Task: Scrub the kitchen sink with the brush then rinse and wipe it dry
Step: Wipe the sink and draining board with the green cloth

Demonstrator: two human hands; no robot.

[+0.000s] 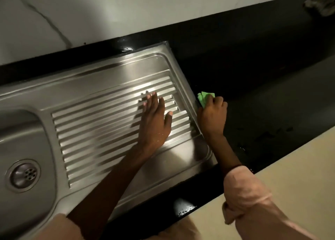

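Observation:
The stainless steel sink (112, 80) fills the left and middle, with a ribbed drainboard and a basin with a round drain (23, 175) at the far left. My left hand (154, 120) lies flat on the ribs of the drainboard, fingers straight. My right hand (213, 116) grips a folded green cloth (204, 97) and holds it against the sink's right rim, where the steel meets the black countertop (253, 87). No brush is in view.
A white marble-patterned wall (108, 13) runs along the back. A crumpled grey rag (320, 3) lies on the counter at the far top right. The counter's front edge (190, 207) is wet, and a beige floor shows below it.

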